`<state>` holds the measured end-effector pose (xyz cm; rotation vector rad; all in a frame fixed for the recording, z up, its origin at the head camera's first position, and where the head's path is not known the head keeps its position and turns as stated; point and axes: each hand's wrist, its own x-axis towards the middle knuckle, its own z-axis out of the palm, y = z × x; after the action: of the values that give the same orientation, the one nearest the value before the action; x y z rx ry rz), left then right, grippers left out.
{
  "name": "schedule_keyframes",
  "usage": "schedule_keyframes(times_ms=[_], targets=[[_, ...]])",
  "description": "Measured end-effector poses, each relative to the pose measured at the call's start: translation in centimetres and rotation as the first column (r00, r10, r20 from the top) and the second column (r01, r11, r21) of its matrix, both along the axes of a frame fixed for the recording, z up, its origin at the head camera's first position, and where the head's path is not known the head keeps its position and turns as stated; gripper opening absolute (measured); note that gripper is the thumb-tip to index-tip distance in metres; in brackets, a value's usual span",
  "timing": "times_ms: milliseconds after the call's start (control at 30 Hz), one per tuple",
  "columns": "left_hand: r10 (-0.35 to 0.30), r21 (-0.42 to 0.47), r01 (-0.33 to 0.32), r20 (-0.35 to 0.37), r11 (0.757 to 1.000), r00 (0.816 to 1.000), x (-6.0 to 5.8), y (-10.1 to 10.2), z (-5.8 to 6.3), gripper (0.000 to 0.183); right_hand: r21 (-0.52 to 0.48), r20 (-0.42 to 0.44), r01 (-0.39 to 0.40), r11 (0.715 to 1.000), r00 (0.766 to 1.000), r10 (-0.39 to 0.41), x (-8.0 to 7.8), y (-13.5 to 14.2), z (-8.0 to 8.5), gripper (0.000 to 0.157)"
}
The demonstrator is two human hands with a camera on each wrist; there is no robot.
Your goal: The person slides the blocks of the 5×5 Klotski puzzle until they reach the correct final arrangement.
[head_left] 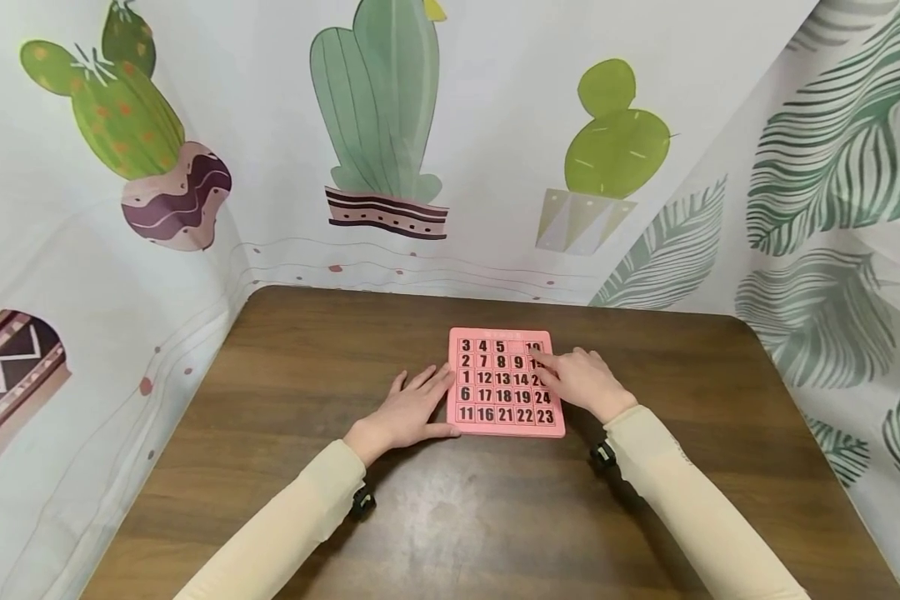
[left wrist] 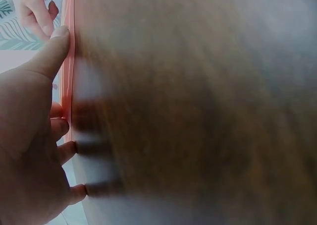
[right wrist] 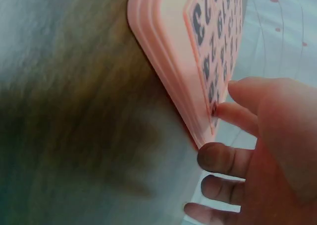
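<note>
A pink number slide puzzle [head_left: 504, 428] lies flat on the wooden table, its square tiles printed with black numbers. In its top row a gap shows between the 5 and the 10. My left hand [head_left: 412, 411] rests at the puzzle's left side with fingers extended, its thumb by the near left corner. In the left wrist view, the thumb touches the puzzle's pink edge [left wrist: 68, 81]. My right hand [head_left: 587, 382] reaches over the right side, index finger on a tile in the right column and hiding part of its number. The right wrist view shows the other fingers loosely bent beyond the edge.
The brown wooden table [head_left: 435, 517] spreads around the puzzle. A white cloth [head_left: 495, 125] printed with cacti and leaves hangs behind the table and at its sides. Dark wrist straps [head_left: 603, 455] sit at both sleeve cuffs.
</note>
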<state>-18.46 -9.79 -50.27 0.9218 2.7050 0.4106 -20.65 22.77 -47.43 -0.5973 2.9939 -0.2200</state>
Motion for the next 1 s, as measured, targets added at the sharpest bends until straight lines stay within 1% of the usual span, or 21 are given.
schedule_keyframes(times_ms=[167,267,333,467,533,700,1000], targets=[[-0.002,-0.009,0.002,0.004,1.0,1.0,0.1,0.1,0.0,0.098,0.021,-0.023,0.0,1.0,1.0,0.001,-0.2,-0.7,0.1,0.046],[-0.011,-0.001,0.011,0.006,1.0,1.0,0.1,0.3,-0.1,0.098,0.021,-0.01,-0.016,1.0,1.0,0.016,-0.5,-1.6,-0.1,0.048],[-0.015,-0.01,0.015,0.006,1.0,1.0,0.1,0.4,-0.1,0.098,0.011,0.002,-0.041,0.999,0.999,0.041,-0.6,-2.1,-0.2,0.05],[-0.008,-0.012,0.008,0.0,1.0,1.0,0.1,0.4,0.0,0.098,0.002,0.014,-0.063,0.998,0.998,0.063,-0.8,-2.6,-0.1,0.052],[0.001,-0.016,-0.001,0.002,1.0,1.0,0.1,0.3,0.1,0.098,0.008,0.018,-0.057,0.998,0.998,0.057,-0.9,-2.5,-0.1,0.053],[0.008,-0.001,-0.008,0.005,1.0,1.0,0.1,0.1,0.4,0.098,0.012,0.047,-0.015,1.0,0.999,0.014,-0.7,-1.8,0.2,0.053],[0.005,-0.009,-0.005,-0.012,1.0,1.0,0.0,-0.2,-0.4,0.098,0.034,0.054,0.002,0.999,0.999,-0.004,-0.5,-1.0,-0.1,0.052]])
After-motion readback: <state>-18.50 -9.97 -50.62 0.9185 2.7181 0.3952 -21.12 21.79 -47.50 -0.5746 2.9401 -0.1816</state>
